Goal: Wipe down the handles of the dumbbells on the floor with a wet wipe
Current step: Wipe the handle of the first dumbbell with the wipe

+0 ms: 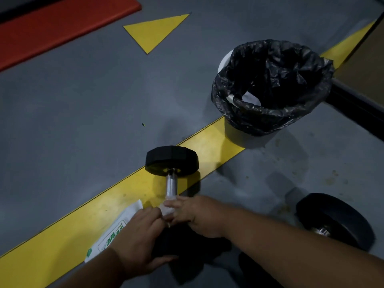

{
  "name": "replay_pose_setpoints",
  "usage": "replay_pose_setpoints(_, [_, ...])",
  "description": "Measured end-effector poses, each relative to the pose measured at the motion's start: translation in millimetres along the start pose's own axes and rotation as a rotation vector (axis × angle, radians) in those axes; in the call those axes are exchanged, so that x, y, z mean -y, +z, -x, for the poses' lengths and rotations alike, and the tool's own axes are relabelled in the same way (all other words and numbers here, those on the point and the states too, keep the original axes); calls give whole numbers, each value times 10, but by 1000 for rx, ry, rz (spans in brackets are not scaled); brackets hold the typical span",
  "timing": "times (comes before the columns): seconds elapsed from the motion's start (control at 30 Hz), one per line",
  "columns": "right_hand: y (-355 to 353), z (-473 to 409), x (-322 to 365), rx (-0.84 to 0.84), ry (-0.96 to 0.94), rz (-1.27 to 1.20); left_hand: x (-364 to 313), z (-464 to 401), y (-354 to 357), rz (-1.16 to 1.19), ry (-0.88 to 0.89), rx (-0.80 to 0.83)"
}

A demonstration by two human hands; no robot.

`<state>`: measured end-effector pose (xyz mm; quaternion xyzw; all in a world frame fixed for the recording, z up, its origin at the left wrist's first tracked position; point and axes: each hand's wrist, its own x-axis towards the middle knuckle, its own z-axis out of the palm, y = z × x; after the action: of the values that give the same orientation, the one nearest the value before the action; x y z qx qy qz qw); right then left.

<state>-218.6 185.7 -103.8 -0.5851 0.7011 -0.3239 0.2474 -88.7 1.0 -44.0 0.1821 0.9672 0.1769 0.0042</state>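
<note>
While the right hand (195, 215) wraps the wet wipe (167, 212) around the handle (171, 185) of the near dumbbell (172, 161) on the floor (83, 104), its grip closed, the left hand (141, 231) curls on the near weight to steady it. I judge the wiping is underway; next the wipe should slide up the bare handle.

The only lettering stands on the white wet-wipe packet (116, 231) lying on the yellow floor stripe (62, 235): green Chinese characters inside a rounded green frame, possibly reading 酒精湿巾, though dim light and blur leave that unsure. A small green emblem marks the packet's near corner.
</note>
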Motion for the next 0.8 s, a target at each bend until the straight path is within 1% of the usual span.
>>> replay_pose_setpoints(0.03, [-75,-15,0,33,-34,40,-5,-11,3,-10,7,3])
replay_pose_setpoints(0.07, [-173,-67,-42,40,-20,93,-23,-32,8,-16,15,7])
replay_pose_setpoints(0.13, [-354,-194,-154,1,101,155,-78,-85,22,-23,28,13])
replay_pose_setpoints(0.23, [-379,-379,-113,-119,236,10,-109,-84,10,-51,15,42])
replay_pose_setpoints(0.27, [-321,-383,-37,-122,255,-13,-99,-80,-12,-66,3,71])
replay_pose_setpoints(0.33, [-180,-258,70,-52,216,62,-96,-108,-78,-144,-10,169])
replay_pose_setpoints(0.4, [-131,-93,104,20,127,126,-153,-176,-151,-246,36,239])
replay_pose_setpoints(0.47, [-155,-10,65,36,89,135,-277,-246,-157,-251,56,212])
replay_pose_setpoints(0.5, [-182,-19,49,44,88,135,-358,-277,-131,-224,34,180])
replay_pose_setpoints(0.6, [-368,-207,-4,119,111,279,-538,-344,42,-186,-34,103])
replay_pose_setpoints(0.63, [-461,-255,-44,83,122,251,-547,-347,95,-200,-35,83])
replay_pose_setpoints(0.67, [-532,-297,-120,11,143,195,-530,-346,133,-215,-33,69])
replay_pose_setpoints(0.7, [-547,-312,-187,-64,153,134,-506,-334,149,-227,-27,61])
replay_pose_setpoints(0.73, [-513,-300,-199,-102,161,87,-483,-316,152,-236,-18,53])
replay_pose_setpoints(0.77, [-437,-245,-177,-122,163,57,-473,-302,149,-242,-12,44])
replay_pose_setpoints(0.8, [-327,-172,-136,-105,180,35,-475,-295,146,-242,-10,35])
